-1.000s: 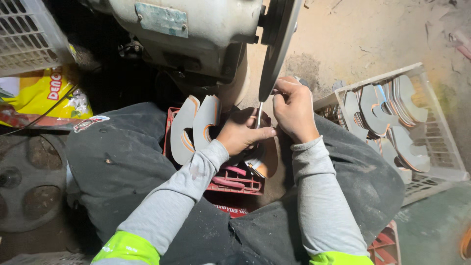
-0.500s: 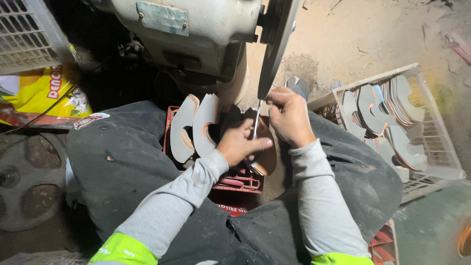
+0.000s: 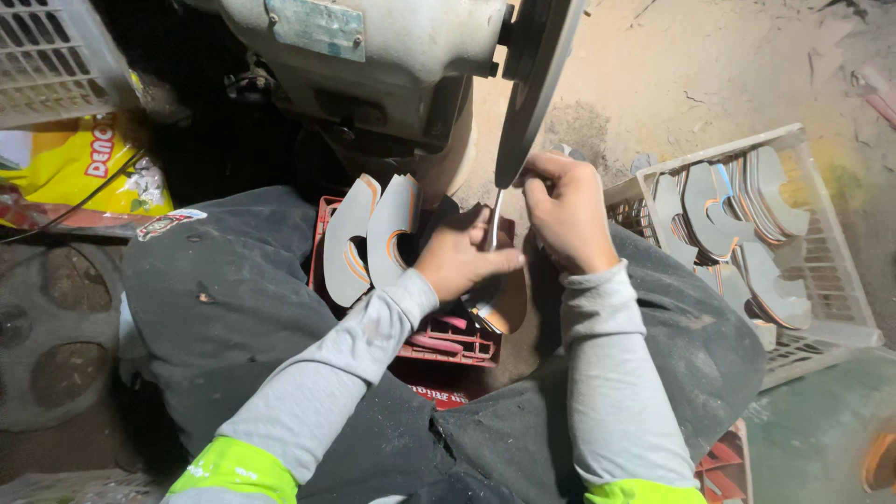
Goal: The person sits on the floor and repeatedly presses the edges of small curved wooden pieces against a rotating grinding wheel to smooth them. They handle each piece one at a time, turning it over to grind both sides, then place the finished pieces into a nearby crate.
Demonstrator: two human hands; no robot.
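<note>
Posture: person seated, dark trousers, grey sleeves with bright yellow-green cuffs at the upper arms; both hands raised to the machine in front.
Machine: pale, dusty bench grinder body (image 3: 373, 65) at top centre, with a dark grinding disc (image 3: 537, 75) seen edge-on at its right side.
Workpiece: thin flat piece (image 3: 496, 224), seen nearly edge-on, standing upright directly under the lower rim of the disc and between the two hands; whether it touches the disc cannot be told.
Left hand: left hand (image 3: 462, 257) closed, fingers curled round the lower part of the piece, thumb pressed against its side.
Right hand: right hand (image 3: 567, 210) closed in a fist-like pinch on the upper part of the same piece, knuckles just below and beside the disc.
Red crate: red plastic crate (image 3: 448, 341) between the knees, under the hands; two curved, light-coloured cut-outs with orange edges (image 3: 373, 238) stand upright in its left part, just beside the left hand.
White basket: white wire-pattern basket (image 3: 840, 317) on the person's right, well apart from the hands, filled with many similar curved pieces (image 3: 737, 224) stacked on edge.
Far left: yellow bag (image 3: 65, 168) beneath a second white basket (image 3: 47, 56).
Floor: sandy, dusty ground (image 3: 709, 75) behind the disc.
</note>
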